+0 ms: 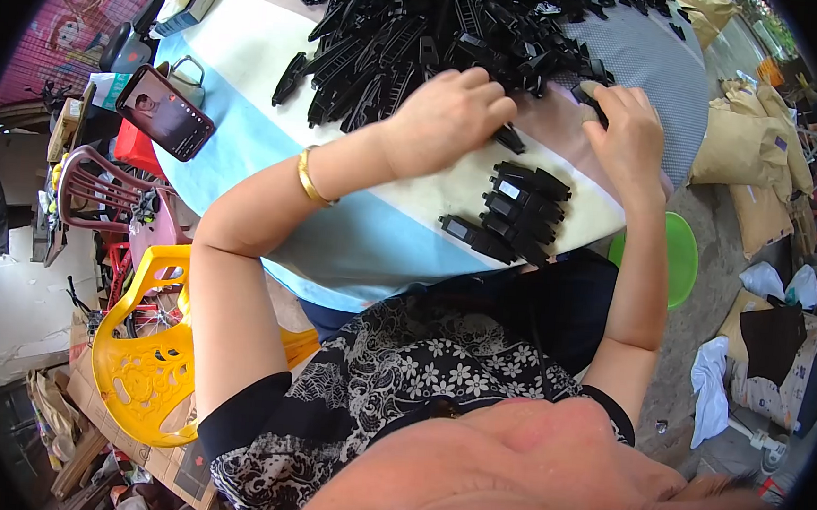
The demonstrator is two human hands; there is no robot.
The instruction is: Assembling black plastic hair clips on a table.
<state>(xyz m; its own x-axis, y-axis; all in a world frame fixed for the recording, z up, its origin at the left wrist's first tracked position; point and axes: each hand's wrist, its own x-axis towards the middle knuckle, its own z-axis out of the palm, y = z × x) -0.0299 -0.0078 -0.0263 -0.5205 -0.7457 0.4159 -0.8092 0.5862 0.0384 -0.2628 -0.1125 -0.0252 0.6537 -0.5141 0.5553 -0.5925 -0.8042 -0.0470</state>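
Observation:
My left hand [454, 116], a gold bangle on its wrist, is closed with curled fingers over the near edge of a large heap of black plastic parts [385, 54]. A small black piece [508, 139] pokes out just below those fingers; whether they grip it is hidden. To the right, my right hand [628, 133] pinches a black plastic part [591, 103] between thumb and fingers. Nearer to me, several blocky black plastic assemblies [521, 206] lie side by side near the table's edge, one [476, 236] set off to the left.
The striped cloth-covered table [241, 73] holds a phone [165, 112] showing a video, a clear mug [186, 74] and a tissue box [191, 1] at left. A yellow plastic chair [140, 369] stands at lower left. Beyond the right edge are a green basin [678, 260] and brown sacks [743, 150].

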